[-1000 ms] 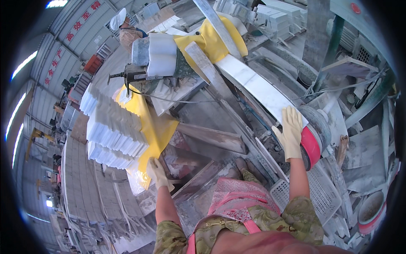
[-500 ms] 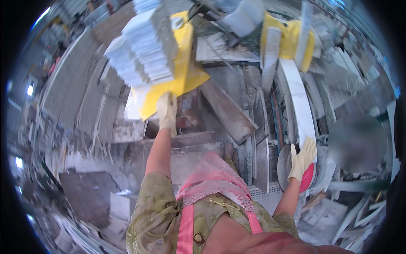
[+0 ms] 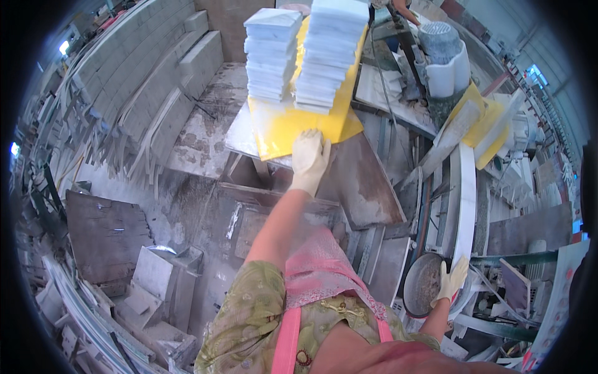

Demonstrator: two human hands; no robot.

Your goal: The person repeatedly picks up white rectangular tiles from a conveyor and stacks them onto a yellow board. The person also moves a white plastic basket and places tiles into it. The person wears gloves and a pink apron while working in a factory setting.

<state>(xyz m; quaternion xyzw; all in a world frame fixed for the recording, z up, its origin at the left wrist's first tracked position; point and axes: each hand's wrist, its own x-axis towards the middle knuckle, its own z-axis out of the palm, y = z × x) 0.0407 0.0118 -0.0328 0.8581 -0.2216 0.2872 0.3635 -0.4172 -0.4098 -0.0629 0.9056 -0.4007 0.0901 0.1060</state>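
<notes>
My left hand [image 3: 309,161], in a cream glove, reaches forward to the near edge of a yellow sheet [image 3: 274,140]. Its fingers are curled down and pressed together, and whatever is under them is hidden. Two stacks of thin white marble-like tiles stand on that sheet, a left stack [image 3: 271,56] and a taller right stack [image 3: 330,53]. Low on the right, my right hand [image 3: 451,282], gloved too, lies on the near end of a long white stone strip [image 3: 465,199]. Its thumb is spread from the stretched fingers. A round grey dish-like part [image 3: 425,285] is just left of it.
Grey stone blocks [image 3: 140,81] line the far left. A brown board [image 3: 367,187] slants beside the stand. Yellow cloth [image 3: 495,118] drapes over the strip's far end. Offcuts [image 3: 152,274] lie at lower left. Another person's arm [image 3: 406,11] shows at the top.
My view has shifted, so the tile stacks and yellow sheet appear farther right. My left hand stays at the sheet's edge. My right hand remains at the strip's near end.
</notes>
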